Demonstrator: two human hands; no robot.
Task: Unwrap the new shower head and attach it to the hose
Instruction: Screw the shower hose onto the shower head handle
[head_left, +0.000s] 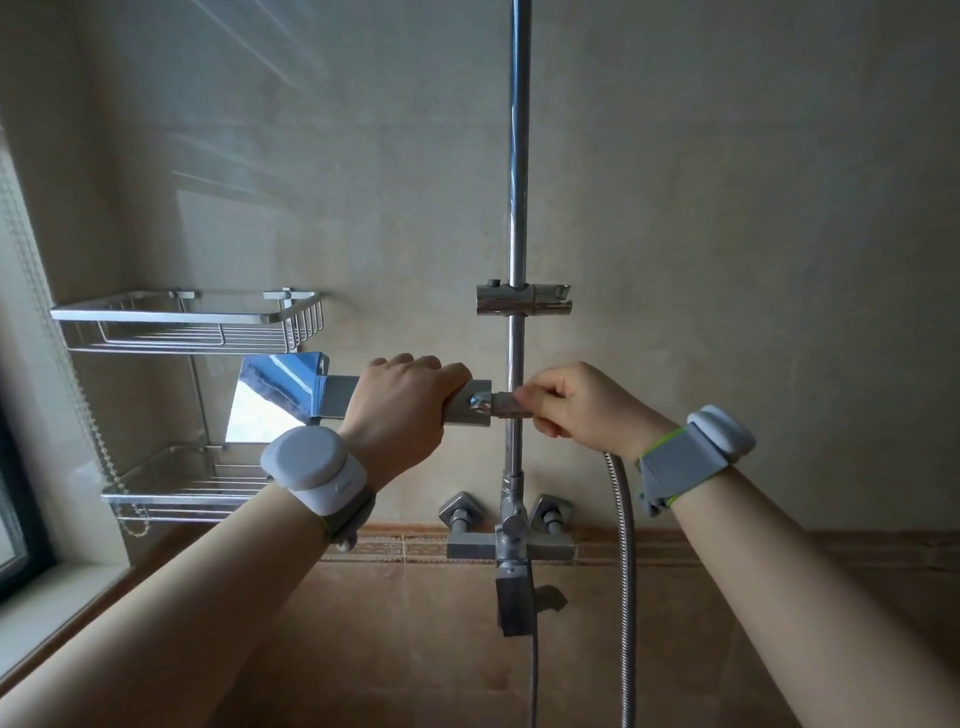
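Observation:
The chrome square shower head (280, 400) lies level in front of the wall, its mirrored face pointing left. My left hand (405, 405) is wrapped around its flat handle. At the handle's right end, my right hand (576, 408) pinches the hose's metal end nut (506, 405), which meets the handle's threaded end. The ribbed metal hose (626, 571) hangs down from under my right wrist and runs off the bottom of the frame. No wrapping is visible on the head.
A vertical chrome riser rail (518, 182) with a sliding holder (523, 300) runs just behind my hands. The mixer tap (511, 540) sits below. Two wire shelves (192, 322) hang on the left wall beside a window (15, 519) with a bead chain.

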